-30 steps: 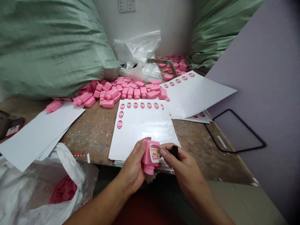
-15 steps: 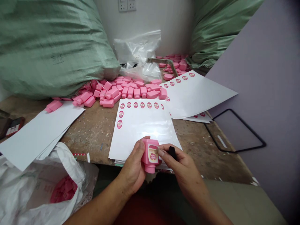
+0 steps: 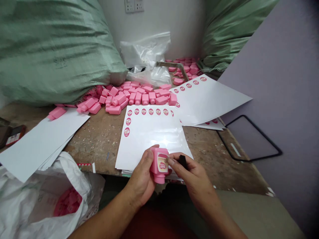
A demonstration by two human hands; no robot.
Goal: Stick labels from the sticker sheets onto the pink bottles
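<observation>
My left hand is closed around a small pink plastic bottle, which is held neck down over the table's front edge. An oval pink and cream label lies on the bottle's front face. My right hand is closed, its thumb and fingertips touching the label's right edge. A small black tool is tucked in the right fingers; its exact kind is unclear. Just beyond the hands lies a white sticker sheet with several oval stickers along its top and left edges.
A pile of pink bottles lies behind the sheet, below a green sack. More sticker sheets are at the right, white sheets at the left. A white bag with pink pieces sits at the front left.
Both hands stay almost in place on the bottle. The bottle appears turned very slightly; the view has shifted a little.
</observation>
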